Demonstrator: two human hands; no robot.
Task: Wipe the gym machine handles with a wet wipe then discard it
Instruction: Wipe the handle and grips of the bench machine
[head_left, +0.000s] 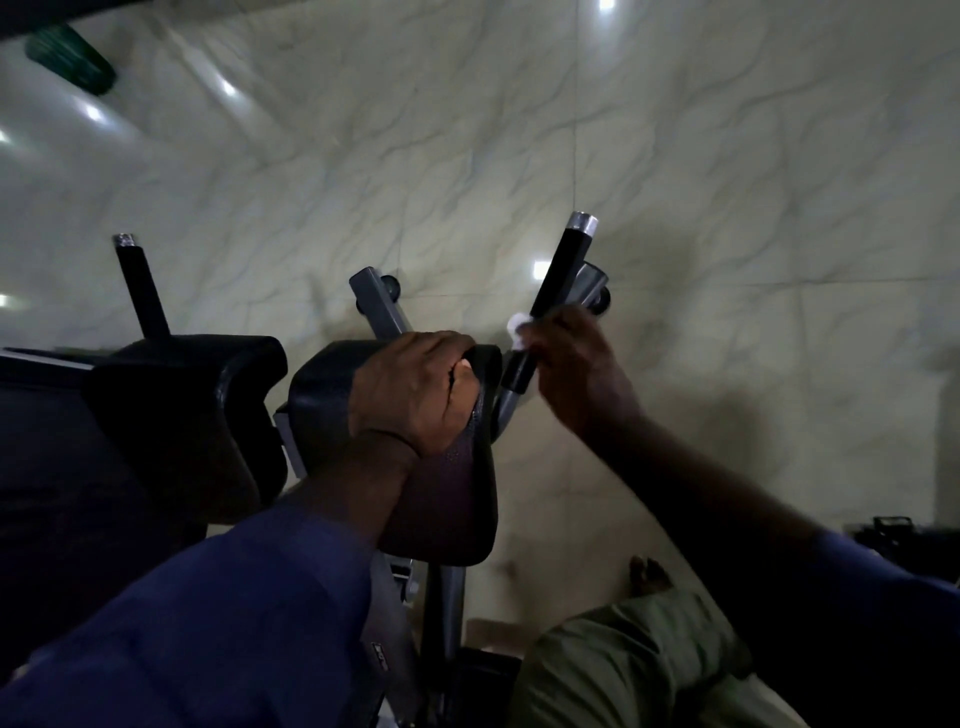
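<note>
Seen from the head, the right hand (576, 364) curls its fingers round the wet wipe (517, 330), holding it low on the right handle (563, 270). The left hand (415, 389) grips the black pad (322, 395) just beside it.

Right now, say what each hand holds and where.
Left hand grips the black pad at its top edge; right hand holds the wet wipe against the lower right handle.
</note>
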